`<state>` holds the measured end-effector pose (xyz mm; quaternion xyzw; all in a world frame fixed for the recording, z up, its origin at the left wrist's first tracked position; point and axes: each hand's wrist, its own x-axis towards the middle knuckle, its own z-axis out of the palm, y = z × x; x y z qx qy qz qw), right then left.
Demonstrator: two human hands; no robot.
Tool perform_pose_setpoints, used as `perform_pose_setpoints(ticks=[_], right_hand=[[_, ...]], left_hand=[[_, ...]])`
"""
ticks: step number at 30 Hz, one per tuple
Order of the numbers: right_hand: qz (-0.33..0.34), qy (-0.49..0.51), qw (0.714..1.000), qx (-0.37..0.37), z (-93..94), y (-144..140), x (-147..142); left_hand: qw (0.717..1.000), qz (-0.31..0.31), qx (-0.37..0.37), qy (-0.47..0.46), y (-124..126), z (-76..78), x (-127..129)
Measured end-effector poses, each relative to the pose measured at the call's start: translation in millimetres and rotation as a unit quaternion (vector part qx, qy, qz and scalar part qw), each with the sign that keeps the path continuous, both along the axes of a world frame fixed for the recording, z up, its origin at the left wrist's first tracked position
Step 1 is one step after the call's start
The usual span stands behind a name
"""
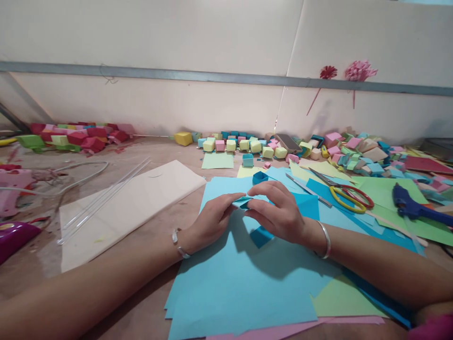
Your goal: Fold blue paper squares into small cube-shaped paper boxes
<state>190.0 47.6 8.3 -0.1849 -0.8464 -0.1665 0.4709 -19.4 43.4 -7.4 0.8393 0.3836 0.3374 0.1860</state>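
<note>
We see both hands meeting over a small folded blue paper piece (244, 201), which sits on top of the blue sheets (230, 278) at table centre. Left hand (210, 221) comes in from the left, fingertips closed on the piece's left end; right hand (279, 210) arches over from the right, fingers curled and pinching the right end. The piece lies directly between the two sets of fingertips, its long axis roughly left-right, both hands about equally close. A darker blue scrap (261, 236) lies just below the right hand. A small blue paper box (260, 177) sits just behind the fingers. Scissors (345, 193) and a blue glue gun (412, 205) are off to the right, a white board (123, 208) to the left, and coloured paper cubes (244, 144) along the wall.
</note>
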Motion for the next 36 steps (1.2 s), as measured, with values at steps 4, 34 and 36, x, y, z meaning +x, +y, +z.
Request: perform_pose_setpoints(ticks=[4,34,36], right_hand=[[0.034,-0.001,0.999,0.000,1.5,0.5,0.3],[-0.035,0.006,0.999,-0.026,6.5,-1.0,-0.9],[-0.051,-0.014,0.997,-0.047,6.2,-0.2,-1.5]], left_hand=[[0.999,-0.015,-0.018,0.023,-2.6,3.9,1.6],[0.998,0.065,-0.016,0.020,1.1,2.2,1.0],[0.997,0.072,-0.014,0.020,2.3,1.3,0.5]])
